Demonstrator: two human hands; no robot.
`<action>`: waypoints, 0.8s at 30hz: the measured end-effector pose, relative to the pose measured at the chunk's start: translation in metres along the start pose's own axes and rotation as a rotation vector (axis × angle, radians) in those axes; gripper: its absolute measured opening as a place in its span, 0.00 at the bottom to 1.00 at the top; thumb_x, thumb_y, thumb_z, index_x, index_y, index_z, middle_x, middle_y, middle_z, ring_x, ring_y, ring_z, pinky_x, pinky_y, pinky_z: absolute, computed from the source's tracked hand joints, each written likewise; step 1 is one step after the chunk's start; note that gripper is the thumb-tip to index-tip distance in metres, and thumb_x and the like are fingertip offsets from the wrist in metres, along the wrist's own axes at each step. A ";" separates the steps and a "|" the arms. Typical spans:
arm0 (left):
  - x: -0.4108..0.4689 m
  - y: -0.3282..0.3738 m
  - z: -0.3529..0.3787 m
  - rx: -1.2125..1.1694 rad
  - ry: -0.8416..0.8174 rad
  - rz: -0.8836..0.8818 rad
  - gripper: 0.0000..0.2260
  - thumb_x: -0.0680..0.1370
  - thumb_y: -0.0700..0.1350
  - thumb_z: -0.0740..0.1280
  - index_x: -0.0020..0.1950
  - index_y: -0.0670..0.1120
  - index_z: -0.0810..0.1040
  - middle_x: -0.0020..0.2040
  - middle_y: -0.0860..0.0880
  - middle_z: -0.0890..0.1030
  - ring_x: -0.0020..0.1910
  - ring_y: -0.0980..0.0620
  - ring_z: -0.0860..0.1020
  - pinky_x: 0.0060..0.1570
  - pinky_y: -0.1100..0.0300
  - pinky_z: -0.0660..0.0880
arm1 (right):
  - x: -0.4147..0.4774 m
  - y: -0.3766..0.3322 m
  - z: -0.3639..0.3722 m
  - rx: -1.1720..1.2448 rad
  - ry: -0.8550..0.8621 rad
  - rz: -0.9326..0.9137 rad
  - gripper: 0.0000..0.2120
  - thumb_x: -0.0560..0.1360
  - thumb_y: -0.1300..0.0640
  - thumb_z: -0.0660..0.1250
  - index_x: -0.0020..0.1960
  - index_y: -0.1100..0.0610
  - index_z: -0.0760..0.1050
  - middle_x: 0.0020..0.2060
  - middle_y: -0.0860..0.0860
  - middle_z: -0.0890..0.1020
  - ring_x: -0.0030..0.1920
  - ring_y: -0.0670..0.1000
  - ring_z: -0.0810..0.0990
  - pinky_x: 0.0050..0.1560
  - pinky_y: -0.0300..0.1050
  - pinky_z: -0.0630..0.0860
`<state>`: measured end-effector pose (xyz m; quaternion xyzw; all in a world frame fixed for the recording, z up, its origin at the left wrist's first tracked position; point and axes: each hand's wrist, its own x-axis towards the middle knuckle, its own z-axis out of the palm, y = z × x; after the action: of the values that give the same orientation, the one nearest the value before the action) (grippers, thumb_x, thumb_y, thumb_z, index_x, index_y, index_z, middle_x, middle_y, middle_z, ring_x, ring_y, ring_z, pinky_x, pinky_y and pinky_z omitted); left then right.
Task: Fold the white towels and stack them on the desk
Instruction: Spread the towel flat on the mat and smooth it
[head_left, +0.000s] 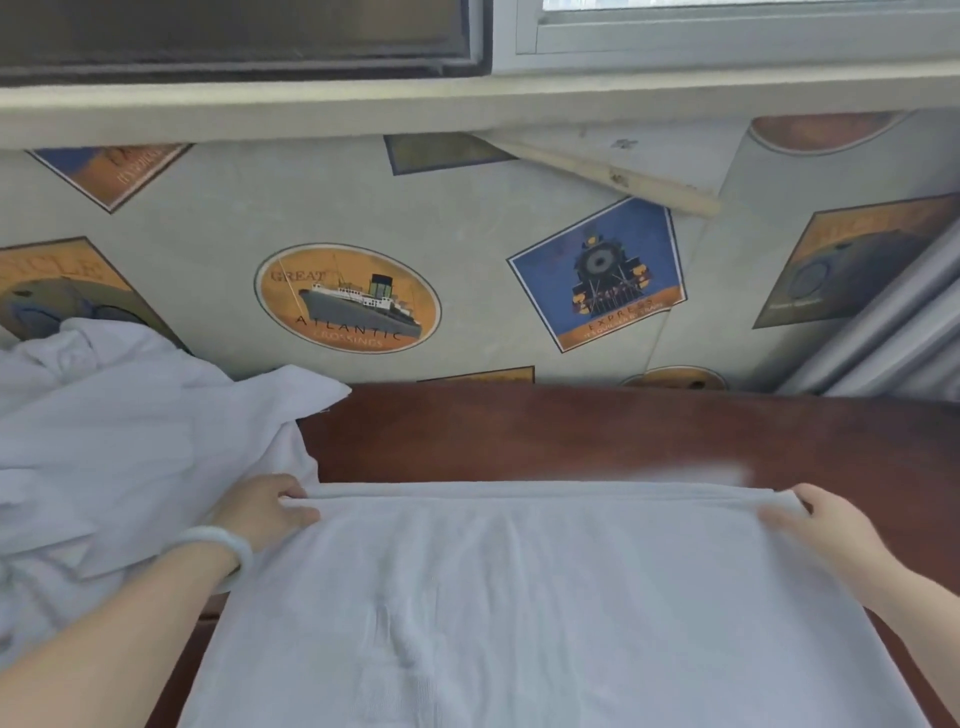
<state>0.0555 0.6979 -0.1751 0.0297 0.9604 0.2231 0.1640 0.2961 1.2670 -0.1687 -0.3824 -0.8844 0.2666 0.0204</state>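
A white towel (519, 597) lies spread over the dark red-brown desk (571, 431), its far edge doubled into layers. My left hand (265, 512), a pale bangle on its wrist, pinches the far left corner of that towel. My right hand (826, 525) pinches the far right corner, slightly blurred. Both hands hold the layered edge taut across the desk. A heap of unfolded white towels (130, 431) sits at the left, touching my left hand.
Behind the desk stands a wall (467, 234) papered with ship and train pictures, under a window sill (467, 104). Grey pipes (893, 332) slant down at the far right. Bare desk shows beyond the towel's far edge.
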 end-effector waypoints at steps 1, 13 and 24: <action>-0.003 0.001 0.002 -0.052 0.041 -0.025 0.10 0.66 0.48 0.79 0.40 0.49 0.81 0.44 0.48 0.82 0.47 0.46 0.79 0.49 0.54 0.73 | -0.001 -0.004 0.000 -0.014 -0.001 0.024 0.07 0.73 0.58 0.73 0.42 0.59 0.76 0.37 0.56 0.80 0.40 0.57 0.77 0.40 0.49 0.72; -0.183 0.033 0.135 0.355 0.278 0.408 0.26 0.84 0.56 0.40 0.76 0.50 0.65 0.77 0.49 0.66 0.79 0.52 0.52 0.70 0.42 0.58 | -0.185 -0.014 0.119 -0.312 0.149 -0.531 0.29 0.82 0.41 0.38 0.77 0.50 0.59 0.77 0.47 0.61 0.79 0.44 0.44 0.75 0.58 0.47; -0.381 -0.036 0.157 0.318 0.209 0.304 0.25 0.83 0.55 0.42 0.78 0.51 0.59 0.77 0.50 0.64 0.79 0.53 0.52 0.71 0.44 0.58 | -0.362 0.055 0.098 -0.315 0.050 -0.510 0.27 0.82 0.43 0.39 0.78 0.48 0.55 0.77 0.46 0.57 0.79 0.46 0.48 0.74 0.61 0.54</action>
<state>0.4673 0.6815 -0.2090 0.1760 0.9797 0.0932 0.0214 0.5651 1.0049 -0.2191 -0.1526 -0.9817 0.1030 0.0490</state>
